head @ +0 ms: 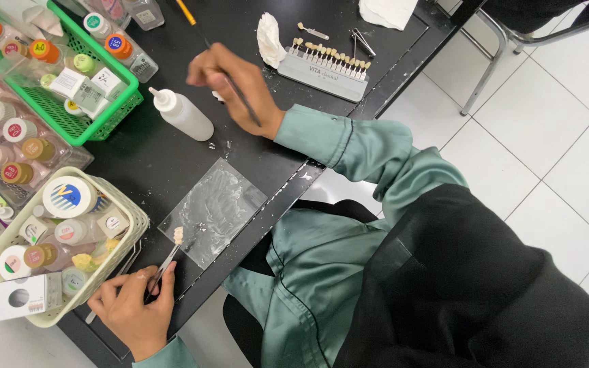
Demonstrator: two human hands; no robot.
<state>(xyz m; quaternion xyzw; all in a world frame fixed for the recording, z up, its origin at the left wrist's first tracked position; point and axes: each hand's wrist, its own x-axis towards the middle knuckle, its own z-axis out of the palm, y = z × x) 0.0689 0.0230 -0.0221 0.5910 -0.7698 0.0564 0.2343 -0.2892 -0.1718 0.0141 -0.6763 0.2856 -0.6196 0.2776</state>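
My right hand (pixel 230 85) is closed around a thin dark-handled brush (pixel 243 102) over the black table, just right of a white squeeze bottle (pixel 184 117). Near the table's front edge, my left hand (pixel 131 310) pinches metal tweezers (pixel 165 262) that carry a small cream tooth-shaped piece (pixel 178 235). That piece sits over the left edge of a clear glass slab (pixel 214 211) smeared with white paste. Green sleeves cover both arms.
A grey tooth shade guide (pixel 325 67) and a crumpled tissue (pixel 268 39) lie at the back of the black table (pixel 151 160). A green basket (pixel 107 119) and a cream basket (pixel 134 225) hold several small jars. A chair leg (pixel 478 75) stands on white floor tiles.
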